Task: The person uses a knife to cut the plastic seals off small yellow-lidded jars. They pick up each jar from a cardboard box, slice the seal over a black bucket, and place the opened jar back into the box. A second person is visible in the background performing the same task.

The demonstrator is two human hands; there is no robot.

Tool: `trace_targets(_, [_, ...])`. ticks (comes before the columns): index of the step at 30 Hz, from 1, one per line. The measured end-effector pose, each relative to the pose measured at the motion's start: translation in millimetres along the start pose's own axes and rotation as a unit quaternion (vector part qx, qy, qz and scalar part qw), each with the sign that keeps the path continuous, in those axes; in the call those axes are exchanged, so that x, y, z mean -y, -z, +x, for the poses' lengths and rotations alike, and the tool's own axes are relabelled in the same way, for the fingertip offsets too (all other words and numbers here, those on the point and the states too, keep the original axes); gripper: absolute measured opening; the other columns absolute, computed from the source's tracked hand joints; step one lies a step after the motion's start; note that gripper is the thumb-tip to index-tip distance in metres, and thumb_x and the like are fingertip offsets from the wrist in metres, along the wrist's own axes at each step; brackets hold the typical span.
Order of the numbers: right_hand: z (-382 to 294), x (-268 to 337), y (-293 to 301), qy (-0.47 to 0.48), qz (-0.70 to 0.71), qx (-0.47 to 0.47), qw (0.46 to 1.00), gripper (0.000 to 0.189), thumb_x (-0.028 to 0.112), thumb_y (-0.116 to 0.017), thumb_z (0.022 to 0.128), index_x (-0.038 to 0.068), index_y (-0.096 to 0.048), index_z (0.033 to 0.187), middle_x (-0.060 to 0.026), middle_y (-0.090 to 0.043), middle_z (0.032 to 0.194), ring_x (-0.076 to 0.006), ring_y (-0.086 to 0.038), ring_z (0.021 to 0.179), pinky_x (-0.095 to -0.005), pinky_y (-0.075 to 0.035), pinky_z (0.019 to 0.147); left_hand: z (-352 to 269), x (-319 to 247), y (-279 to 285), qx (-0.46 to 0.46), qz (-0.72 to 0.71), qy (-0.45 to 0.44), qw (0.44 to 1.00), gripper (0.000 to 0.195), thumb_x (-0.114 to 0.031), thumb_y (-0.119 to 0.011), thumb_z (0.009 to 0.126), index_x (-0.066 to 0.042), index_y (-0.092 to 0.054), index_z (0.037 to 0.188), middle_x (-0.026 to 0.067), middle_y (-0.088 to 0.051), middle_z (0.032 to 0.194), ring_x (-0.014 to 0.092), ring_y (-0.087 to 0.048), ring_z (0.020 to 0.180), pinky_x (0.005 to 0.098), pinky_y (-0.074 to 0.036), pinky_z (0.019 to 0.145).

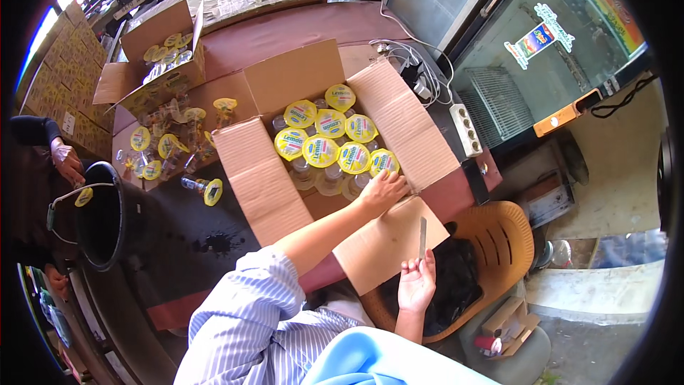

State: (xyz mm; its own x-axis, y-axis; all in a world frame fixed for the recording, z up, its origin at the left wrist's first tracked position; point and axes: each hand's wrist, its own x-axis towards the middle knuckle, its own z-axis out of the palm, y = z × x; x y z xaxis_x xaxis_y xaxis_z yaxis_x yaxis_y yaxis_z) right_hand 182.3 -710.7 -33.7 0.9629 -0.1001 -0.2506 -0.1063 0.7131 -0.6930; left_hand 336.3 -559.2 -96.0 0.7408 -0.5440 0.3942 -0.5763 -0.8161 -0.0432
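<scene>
My left hand (382, 190) reaches into the near right corner of an open cardboard box (385, 117), touching or holding a drink cup with a yellow lid (383, 162); the fingers partly hide how. Several more sealed plastic cups (331, 123) with yellow lemon-printed lids stand in the box, with clear cup bottoms (302, 168) showing between and below them. My right hand (417, 283) is palm up beside the near flap (387, 243), its fingers closed on a thin flat grey strip (422, 235) that points away from me. What the strip is made of, I cannot tell.
Several loose cups (166, 144) lie left of the box, behind them a second open carton (160, 83). A co-worker's hand (68, 162) is by a black bucket (107, 219). A power strip (466, 130) lies on the right, an orange plastic chair (502, 240) nearer me. Stacked cartons (67, 80) stand far left.
</scene>
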Motion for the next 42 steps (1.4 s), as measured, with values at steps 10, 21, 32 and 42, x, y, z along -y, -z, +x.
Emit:
trace_targets(10, [12.0, 11.3, 15.5, 0.005, -0.012, -0.002, 1.000, 0.025, 0.003, -0.053, 0.085, 0.001, -0.054, 0.109, -0.0009, -0.056, 0.082, -0.0102, -0.051, 0.072, -0.0255, -0.040, 0.072, -22.5, -5.5, 2.2, 0.047, -0.005, 0.040, 0.998, 0.017, -0.014, -0.060, 0.068, -0.009, -0.052, 0.082, 0.0032, -0.047, 0.085, 0.014, -0.051, 0.076, 0.0223, -0.047, 0.048])
trace_targets(21, [12.1, 12.0, 0.9, 0.012, -0.084, 0.005, 0.996, 0.026, 0.006, -0.053, 0.085, 0.004, -0.054, 0.111, -0.0009, -0.057, 0.079, -0.0098, -0.053, 0.075, -0.0283, -0.040, 0.080, -52.7, -24.0, 2.5, 0.134, 0.005, 0.207, 0.969, 0.031, -0.014, -0.057, 0.074, -0.006, -0.050, 0.103, 0.0067, -0.053, 0.086, 0.016, -0.061, 0.066, 0.0281, -0.050, 0.050])
trace_targets(32, [-5.4, -2.9, -14.3, 0.018, -0.064, 0.045, 0.997, 0.026, 0.004, -0.053, 0.084, 0.002, -0.054, 0.109, -0.0020, -0.054, 0.077, -0.0131, -0.049, 0.074, -0.0283, -0.040, 0.079, -72.7, -4.8, 66.9, 0.107, -0.221, 0.226, 0.943, 0.054, -0.011, -0.060, 0.073, 0.000, -0.042, 0.123, 0.0176, -0.052, 0.097, 0.031, -0.061, 0.076, 0.0368, -0.052, 0.066])
trace_targets(42, [-14.7, -43.7, -75.4, -0.089, 0.092, 0.202, 0.971, 0.030, 0.014, -0.047, 0.088, 0.013, -0.053, 0.117, -0.0003, -0.060, 0.084, -0.0181, -0.053, 0.108, -0.0500, -0.028, 0.100, -201.1, -9.1, 152.2, -0.055, -0.844, 0.325, 0.423, 0.050, -0.018, -0.053, 0.090, -0.008, -0.030, 0.134, 0.0067, -0.052, 0.105, 0.011, -0.053, 0.084, 0.0287, -0.047, 0.078])
